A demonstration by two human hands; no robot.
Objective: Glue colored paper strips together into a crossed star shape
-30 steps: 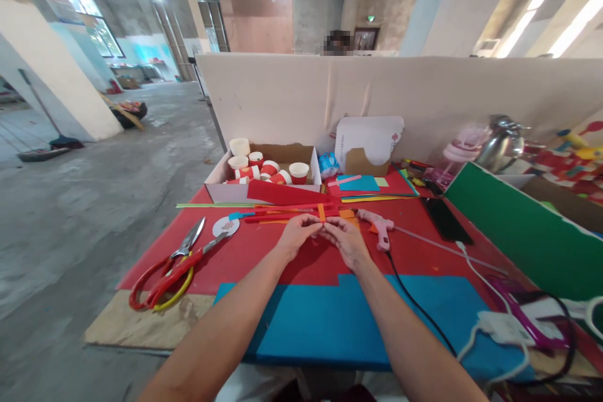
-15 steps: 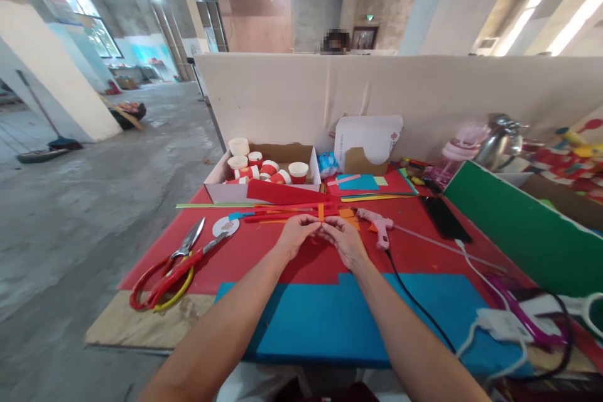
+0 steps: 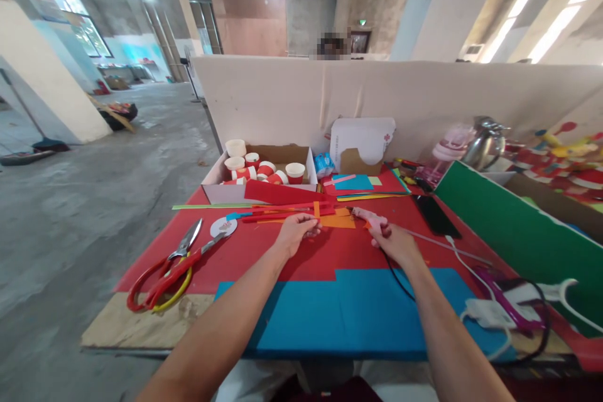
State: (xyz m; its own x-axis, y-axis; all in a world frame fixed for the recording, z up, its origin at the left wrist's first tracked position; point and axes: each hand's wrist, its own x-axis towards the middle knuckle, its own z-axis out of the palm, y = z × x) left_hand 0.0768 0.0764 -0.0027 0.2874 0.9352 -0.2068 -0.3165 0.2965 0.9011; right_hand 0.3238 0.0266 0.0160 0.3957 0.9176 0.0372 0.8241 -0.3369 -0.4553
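My left hand [image 3: 298, 233] pinches a small orange paper strip [image 3: 317, 208], which stands up above the fingertips. To the right, my right hand [image 3: 398, 244] is closed around the handle of a pink glue gun [image 3: 370, 217]. The glue gun's nozzle points left, and a clear glue stick [image 3: 447, 244] extends from its back. Between the hands and a little beyond lies flat orange paper [image 3: 340, 222]. Red paper strips [image 3: 264, 217] are spread on the table behind my left hand.
Red-handled scissors [image 3: 172, 270] and a white disc [image 3: 223, 227] lie at left. A box of paper cups [image 3: 210, 191] stands at the back. On the right are a phone [image 3: 437, 216], a green-sided box [image 3: 513, 245] and cables. Blue sheets [image 3: 301, 317] cover the near edge.
My right hand has left the orange strip, moved right and taken hold of the glue gun. My left hand keeps the strip in nearly the same place. The view has shifted slightly.
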